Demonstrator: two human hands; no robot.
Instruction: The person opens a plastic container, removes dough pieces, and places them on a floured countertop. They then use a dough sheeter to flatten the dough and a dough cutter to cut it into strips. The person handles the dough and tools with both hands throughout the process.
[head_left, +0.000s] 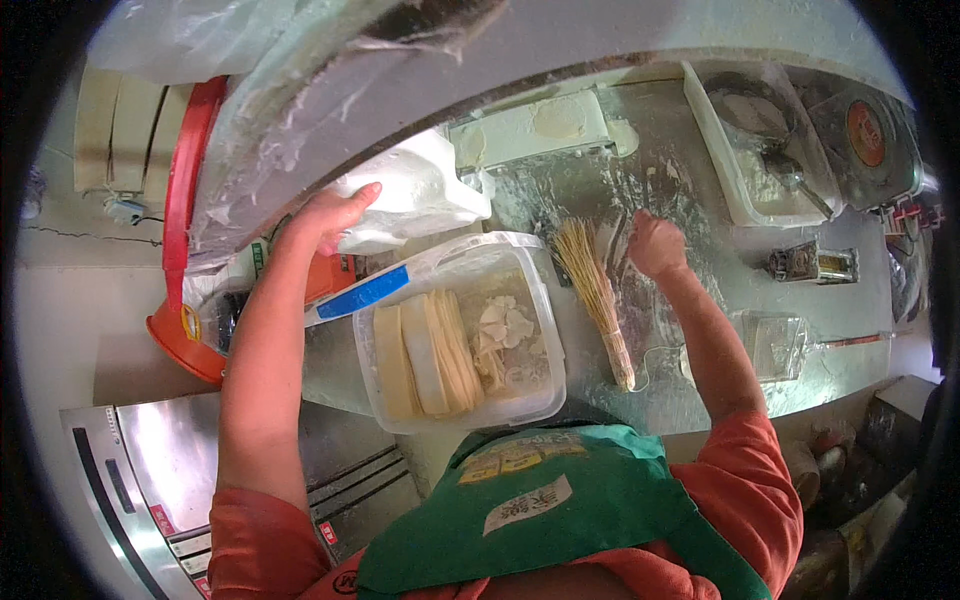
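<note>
My left hand (341, 216) is at the near left side of a white plastic bin (409, 187), thumb on top and fingers curled around its edge. The bin looks tilted, and its far part is hidden behind a large overhanging panel. My right hand (658, 244) is curled into a fist over the flour-dusted metal counter (675, 184); nothing is visible in it. Just left of that fist lies a straw brush (592, 292), bristles pointing away from me. Between my arms, a clear plastic tub (555, 367) holds stacked dough sheets (427, 352) and loose dough scraps (506, 322).
A white lid with a blue strip (364, 291) leans along the tub. At the back right, a flour bin (709, 142) contains a bowl and metal scoop (787, 172). A wire-mesh strainer (772, 345) lies at right. The overhanging panel (300, 150) has a red edge (184, 180).
</note>
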